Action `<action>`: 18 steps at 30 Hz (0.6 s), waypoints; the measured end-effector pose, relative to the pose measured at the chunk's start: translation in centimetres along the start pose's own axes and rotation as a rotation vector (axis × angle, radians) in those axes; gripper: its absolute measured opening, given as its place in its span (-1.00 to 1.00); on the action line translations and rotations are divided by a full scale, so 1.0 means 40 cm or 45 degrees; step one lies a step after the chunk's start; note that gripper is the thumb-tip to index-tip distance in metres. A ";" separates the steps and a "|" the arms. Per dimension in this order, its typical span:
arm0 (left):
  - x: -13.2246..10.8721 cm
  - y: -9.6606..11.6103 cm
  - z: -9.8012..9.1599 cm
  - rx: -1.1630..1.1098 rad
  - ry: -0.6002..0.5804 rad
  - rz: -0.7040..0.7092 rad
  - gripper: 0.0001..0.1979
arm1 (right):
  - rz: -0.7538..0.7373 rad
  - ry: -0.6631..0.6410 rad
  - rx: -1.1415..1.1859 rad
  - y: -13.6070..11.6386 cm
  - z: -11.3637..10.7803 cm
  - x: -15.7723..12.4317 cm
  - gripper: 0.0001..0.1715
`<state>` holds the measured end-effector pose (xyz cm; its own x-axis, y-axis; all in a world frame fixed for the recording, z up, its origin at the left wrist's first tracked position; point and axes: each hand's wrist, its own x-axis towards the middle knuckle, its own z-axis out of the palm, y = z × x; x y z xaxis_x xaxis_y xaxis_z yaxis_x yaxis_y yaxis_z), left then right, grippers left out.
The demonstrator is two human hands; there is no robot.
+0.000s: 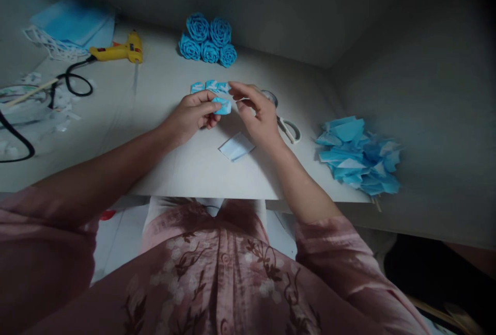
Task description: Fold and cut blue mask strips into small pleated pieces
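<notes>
White table point(186, 172), seen from the wearer's head. Left hand point(196, 113) closed in a pinch, thumb and fingers clamped on a small folded blue piece point(223, 106), held above the table's middle. Right hand point(259, 113) just beside it, thumb and fingers parted, nothing visible between them.

Directly beyond the held piece: three blue-and-white folded pieces point(210, 85) in a row; whether the right index fingertip touches the end one, cannot tell. A pale square point(236, 146) with dark-lined sides lies between the hands and the table's near edge. Scissors point(290, 131) by the right wrist, partly covered; a round object point(270, 98) shows behind that hand, kind unclear.

Near the far edge: five blue rosettes point(210, 41), stacked. Far left corner: blue sheets point(73, 22) on a white basket point(64, 52); beside it a yellow glue gun point(118, 52), small dark marking on its body too small to read, black cord point(79, 69) trailing left. Near right corner: a bunch of crumpled blue paper point(356, 154), stick ends past the near edge.
</notes>
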<state>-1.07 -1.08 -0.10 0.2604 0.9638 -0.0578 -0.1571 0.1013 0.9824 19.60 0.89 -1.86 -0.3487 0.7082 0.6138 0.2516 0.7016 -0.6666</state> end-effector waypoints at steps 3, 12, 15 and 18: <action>0.004 -0.002 -0.002 -0.012 0.038 0.046 -0.80 | 0.225 0.055 0.146 -0.009 0.001 0.004 -0.70; 0.018 -0.021 -0.010 0.019 0.060 0.153 -0.78 | 0.356 -0.043 0.154 -0.020 0.022 0.006 -0.60; 0.017 -0.022 -0.009 0.028 0.052 0.150 -0.81 | 0.371 -0.062 0.149 -0.020 0.024 0.008 -0.61; 0.016 -0.021 -0.008 0.021 0.065 0.162 -0.80 | 0.400 -0.073 0.207 -0.015 0.022 0.009 -0.63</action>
<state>-1.07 -0.47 -1.03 0.1902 0.9800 0.0586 -0.1697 -0.0260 0.9852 18.53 0.66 -1.63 -0.3282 0.8787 0.3468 0.2090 0.4255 -0.8805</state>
